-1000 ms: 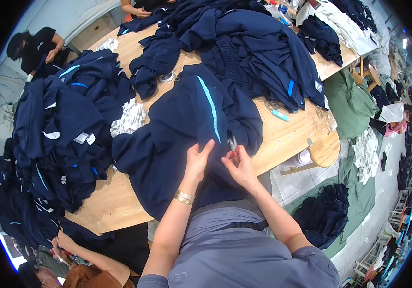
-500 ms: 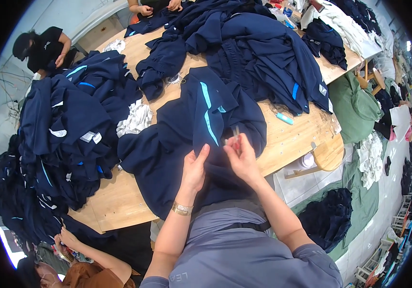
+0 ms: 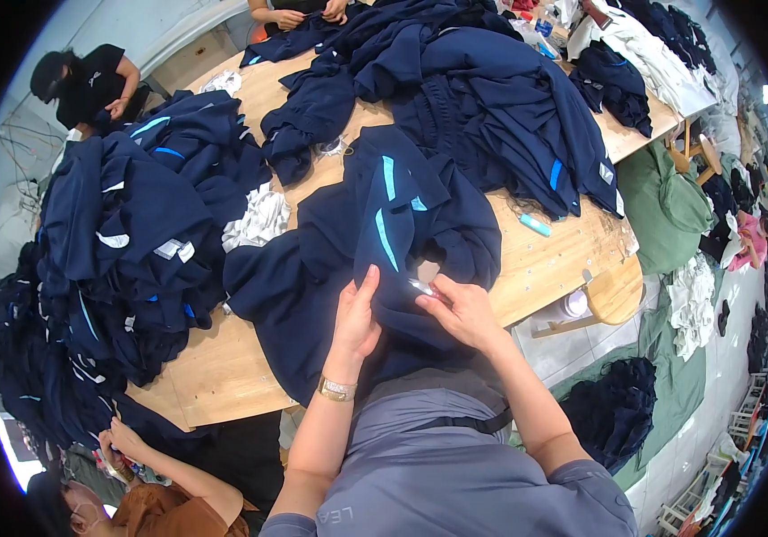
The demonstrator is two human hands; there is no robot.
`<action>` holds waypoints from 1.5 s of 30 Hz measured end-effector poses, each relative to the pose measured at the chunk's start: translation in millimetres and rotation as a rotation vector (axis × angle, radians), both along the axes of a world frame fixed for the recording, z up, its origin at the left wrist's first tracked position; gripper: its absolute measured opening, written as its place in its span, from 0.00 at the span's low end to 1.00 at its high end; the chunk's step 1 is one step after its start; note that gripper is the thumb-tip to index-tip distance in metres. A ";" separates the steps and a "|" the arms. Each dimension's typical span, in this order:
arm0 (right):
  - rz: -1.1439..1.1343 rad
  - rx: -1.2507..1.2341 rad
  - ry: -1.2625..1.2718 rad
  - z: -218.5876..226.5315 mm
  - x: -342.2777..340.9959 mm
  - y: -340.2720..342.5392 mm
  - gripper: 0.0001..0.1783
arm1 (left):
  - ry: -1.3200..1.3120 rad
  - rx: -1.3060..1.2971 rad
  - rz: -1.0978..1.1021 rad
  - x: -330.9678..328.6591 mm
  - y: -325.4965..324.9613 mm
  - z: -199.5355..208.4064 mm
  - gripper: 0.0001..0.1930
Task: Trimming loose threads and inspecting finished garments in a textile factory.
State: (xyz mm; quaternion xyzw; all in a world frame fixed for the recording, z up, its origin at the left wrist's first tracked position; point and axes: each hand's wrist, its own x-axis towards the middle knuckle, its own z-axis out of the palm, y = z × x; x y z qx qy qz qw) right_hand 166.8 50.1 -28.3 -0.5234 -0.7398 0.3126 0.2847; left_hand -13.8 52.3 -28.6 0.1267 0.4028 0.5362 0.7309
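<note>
A navy garment [image 3: 321, 286] with light-blue strips lies spread before me, its near part hanging over the table edge. My left hand [image 3: 357, 315] is closed on its near fold, thumb uppermost. To the right, my right hand [image 3: 462, 313] grips small thread snips [image 3: 421, 286] with a silvery tip and a bit of red, partly hidden by the fingers. The tip is beside the garment; whether it touches the cloth I cannot tell. A pale greyish patch shows just beyond the tip.
Heaps of navy garments [image 3: 151, 206] cover the left of the wooden table [image 3: 536, 268], with another pile [image 3: 500, 98] at the back. Near the right edge lie a turquoise tube [image 3: 535, 225] and a wooden stool [image 3: 615, 288]. White cloth [image 3: 258, 217] sits left of centre. Other people work around the table.
My right hand has turned, and the snips now point left toward the garment instead of up. My left hand stays nearly in place. The view has shifted slightly.
</note>
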 end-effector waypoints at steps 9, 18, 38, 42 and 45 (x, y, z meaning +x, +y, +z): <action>0.023 0.214 -0.110 4.7 -2.6 6.8 0.21 | 0.130 0.056 0.019 3.8 -2.4 1.0 0.08; -0.103 0.038 0.089 -8.0 0.7 7.6 0.18 | 0.069 0.054 0.070 1.2 4.5 -10.9 0.10; -0.368 -0.655 0.517 -42.4 41.3 -29.9 0.17 | 0.619 0.137 -0.912 16.0 -85.9 -14.3 0.17; -0.437 -0.549 0.919 -23.7 17.8 -23.2 0.18 | 0.620 0.282 -0.928 19.7 -78.0 -6.1 0.19; -0.327 -0.337 0.749 -27.7 26.1 -18.3 0.17 | 0.512 0.208 -0.894 4.4 -51.9 4.5 0.17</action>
